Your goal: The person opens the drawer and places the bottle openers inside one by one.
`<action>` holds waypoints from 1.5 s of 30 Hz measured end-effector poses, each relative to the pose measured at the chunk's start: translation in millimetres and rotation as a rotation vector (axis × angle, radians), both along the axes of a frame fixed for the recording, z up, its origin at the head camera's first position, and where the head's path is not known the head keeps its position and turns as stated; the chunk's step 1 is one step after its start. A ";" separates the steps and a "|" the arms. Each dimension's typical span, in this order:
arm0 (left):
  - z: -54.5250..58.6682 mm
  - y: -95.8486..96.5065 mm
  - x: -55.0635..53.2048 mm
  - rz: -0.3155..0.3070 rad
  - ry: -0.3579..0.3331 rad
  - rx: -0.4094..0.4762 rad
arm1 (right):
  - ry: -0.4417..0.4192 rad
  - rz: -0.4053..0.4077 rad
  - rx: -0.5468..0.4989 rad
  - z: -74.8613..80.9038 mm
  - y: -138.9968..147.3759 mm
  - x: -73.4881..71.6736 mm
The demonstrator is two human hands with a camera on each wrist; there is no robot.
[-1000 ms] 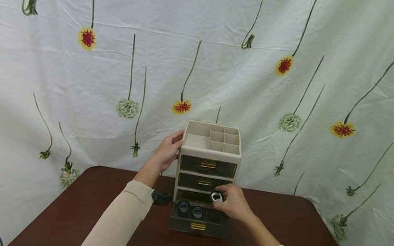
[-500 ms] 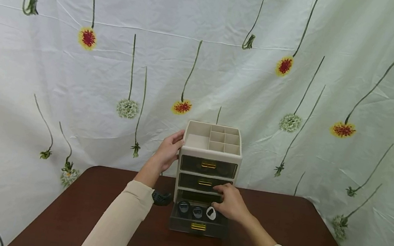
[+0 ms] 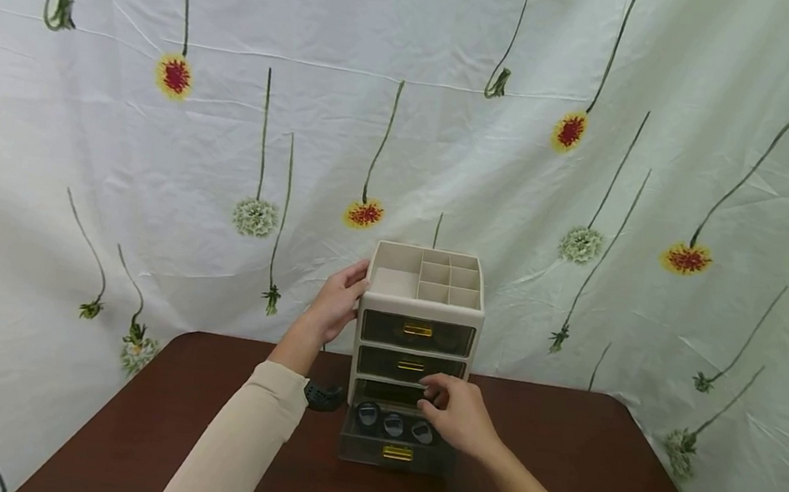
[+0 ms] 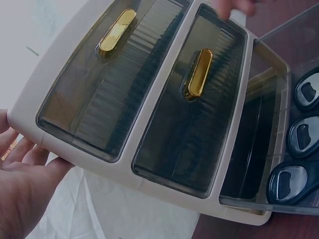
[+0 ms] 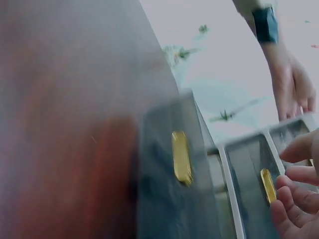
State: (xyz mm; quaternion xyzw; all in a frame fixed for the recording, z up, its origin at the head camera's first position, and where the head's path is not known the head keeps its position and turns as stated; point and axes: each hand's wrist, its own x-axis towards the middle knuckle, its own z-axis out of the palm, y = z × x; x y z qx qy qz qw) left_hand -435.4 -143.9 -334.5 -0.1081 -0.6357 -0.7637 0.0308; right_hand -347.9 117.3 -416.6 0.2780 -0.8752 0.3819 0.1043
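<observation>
A beige desktop organizer (image 3: 423, 309) with dark see-through drawers stands on the table. Its bottom drawer (image 3: 366, 448) is pulled out and holds three black bottle openers with metal heads: a left one (image 3: 367, 414), a middle one (image 3: 393, 424) and a right one (image 3: 422, 431). My left hand (image 3: 337, 301) rests against the organizer's upper left side, fingertips on the wall. Over the right part of the open drawer hovers my right hand (image 3: 462, 413), thumb and fingers apart with nothing between them. The openers' handles are mostly hidden in the head view.
Two upper drawers, the top one (image 3: 383, 328) and the middle one (image 3: 378, 361), are closed and have gold handles. A divided tray (image 3: 393, 282) forms the organizer's top. Behind the dark red table (image 3: 563, 446) hangs a white flowered curtain (image 3: 333, 145).
My right hand has lowered the third bottle opener into the drawer's right side and let go, then drawn slightly up from it. My left hand has stayed on the organizer.
</observation>
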 end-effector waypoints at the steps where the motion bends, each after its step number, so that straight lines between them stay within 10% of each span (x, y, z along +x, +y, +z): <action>1: 0.1 0.2 -0.1 0.000 0.001 -0.002 | -0.026 0.012 -0.032 -0.7 0.0 4.6; 13: 6.2 1.1 -0.9 -0.001 0.012 0.007 | -0.815 0.095 -0.643 -24.5 -9.1 55.2; 18: 7.4 -0.9 -1.1 0.001 0.007 0.003 | -1.018 0.061 -0.715 -46.3 -17.1 59.2; 26: 3.7 0.7 0.1 -0.007 0.000 -0.001 | -1.125 -0.040 -0.917 -61.4 -26.4 61.1; 45: 0.7 1.6 0.6 -0.005 0.000 0.011 | -1.014 -0.056 -1.021 -64.9 -36.4 54.1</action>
